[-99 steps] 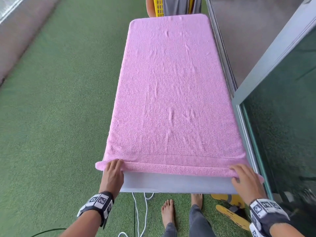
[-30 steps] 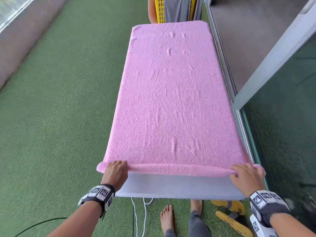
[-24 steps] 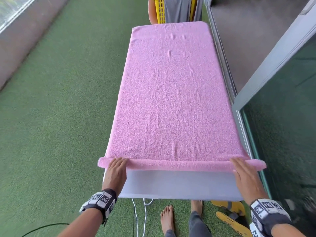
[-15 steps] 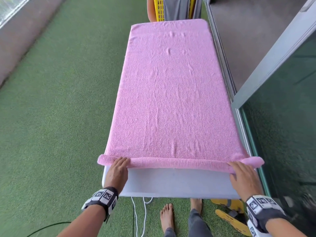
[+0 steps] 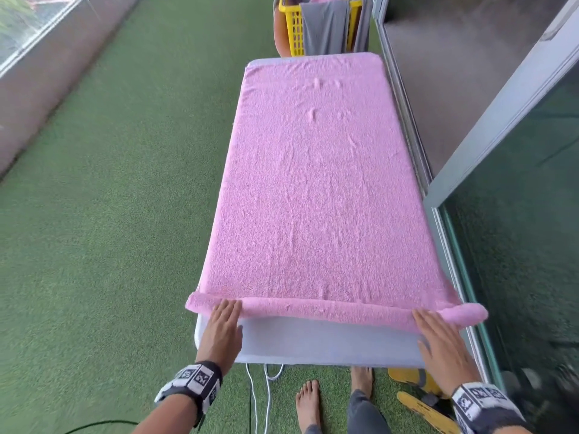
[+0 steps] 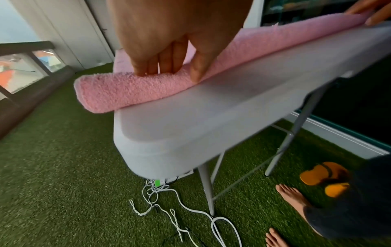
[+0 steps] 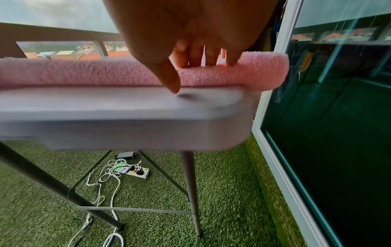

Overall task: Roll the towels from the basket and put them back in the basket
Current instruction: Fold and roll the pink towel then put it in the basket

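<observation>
Pink towel (image 5: pixel 316 189) is lying flat along the white table (image 5: pixel 329 343), its near edge forming a thin roll. Both forearms are reaching forward, palms down. Left hand (image 5: pixel 223 328) and right hand (image 5: pixel 441 339) are pressing the roll ends with straight, released fingers, grasping nothing. Yellow basket (image 5: pixel 293 29) is standing beyond the table's far end.

Pink towel (image 5: pixel 316 195) fluffy terry cloth; table (image 5: pixel 329 343) smooth matt plastic.
</observation>
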A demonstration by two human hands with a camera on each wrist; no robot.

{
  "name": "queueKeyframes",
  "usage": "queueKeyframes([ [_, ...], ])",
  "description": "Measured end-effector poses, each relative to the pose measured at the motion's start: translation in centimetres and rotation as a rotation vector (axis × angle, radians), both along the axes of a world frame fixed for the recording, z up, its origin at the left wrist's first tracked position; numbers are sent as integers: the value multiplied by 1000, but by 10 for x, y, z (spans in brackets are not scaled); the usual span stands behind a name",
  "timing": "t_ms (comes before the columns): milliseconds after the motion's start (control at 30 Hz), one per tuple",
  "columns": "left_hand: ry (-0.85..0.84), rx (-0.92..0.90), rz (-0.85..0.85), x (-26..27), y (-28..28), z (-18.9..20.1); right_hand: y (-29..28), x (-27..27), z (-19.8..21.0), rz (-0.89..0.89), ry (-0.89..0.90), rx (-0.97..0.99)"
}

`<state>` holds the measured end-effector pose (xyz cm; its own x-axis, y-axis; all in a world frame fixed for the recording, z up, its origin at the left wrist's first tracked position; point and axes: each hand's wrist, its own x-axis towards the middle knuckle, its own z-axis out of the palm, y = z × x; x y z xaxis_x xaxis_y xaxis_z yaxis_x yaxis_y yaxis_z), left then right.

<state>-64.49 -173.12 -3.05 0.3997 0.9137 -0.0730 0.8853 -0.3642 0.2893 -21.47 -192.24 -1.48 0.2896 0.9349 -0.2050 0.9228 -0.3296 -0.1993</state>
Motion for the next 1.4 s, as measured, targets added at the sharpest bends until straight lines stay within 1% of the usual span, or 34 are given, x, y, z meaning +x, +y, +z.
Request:
queueKeyframes([
  [67, 3, -54, -15, -1, -13, 11, -11, -9, 6, -45, 14, -33],
  [133, 34, -26, -63, -1, -20, 31, -14, -14, 20, -108, 12, -40],
  [233, 48, -23, -128, -3, -18, 51, -9, -14, 37, -113, 5, -85],
  [300, 27, 17, -126, -8, -9, 47, -3, -9, 39, -121, -25, -23],
  [367, 30, 12, -97, -8, -8, 42, -2, -9, 34, -139, -21, 43],
  [400, 36, 8, -110, -9, -12, 36, -6, -11, 30, -119, -17, 52],
  [467, 71, -16, -141, -15, -24, 30, -16, -15, 23, -87, 3, 24],
  [533, 96, -128, -114, -17, -36, 33, -25, -18, 20, -133, 25, -33],
  [567, 97, -150, -94, -15, -37, 37, -24, -20, 27, -148, 16, -56],
  [633, 90, -135, -77, -8, -30, 50, -11, -20, 43, -141, -22, -105],
  [700, 47, -105, -70, 0, -17, 56, 4, -7, 48, -115, -48, -65],
  [733, 9, -69, -59, 2, -13, 54, 10, -1, 47, -131, -31, -16],
  [800, -23, -52, -41, 2, -7, 45, 15, 3, 45, -159, 98, 74],
  [867, 39, -72, -60, -3, -12, 37, 11, -5, 42, -129, 231, 100],
  [900, 61, -76, -72, -7, -17, 34, 6, -9, 41, -120, 248, 78],
  [967, 42, -118, -73, -12, -27, 30, -6, -14, 33, -129, 220, 20],
  [1033, 25, -103, -69, -15, -33, 31, -14, -13, 23, -154, 182, -26],
  [1100, 43, -102, -120, -13, -33, 40, -9, -11, 26, -119, 120, -61],
  [1167, 60, -65, -136, -10, -27, 46, 5, -6, 37, -80, 46, -50],
  [1233, 68, 31, -92, -8, -18, 48, 17, 3, 39, -116, 2, 11],
  [1300, 54, 34, -62, -8, -16, 43, 20, 6, 35, -150, 2, 39],
  [1333, 40, 39, -79, -11, -19, 37, 17, 3, 30, -123, 22, 30],
  [1400, 36, 17, -163, -19, -31, 26, 2, -4, 22, -76, 73, -1],
])
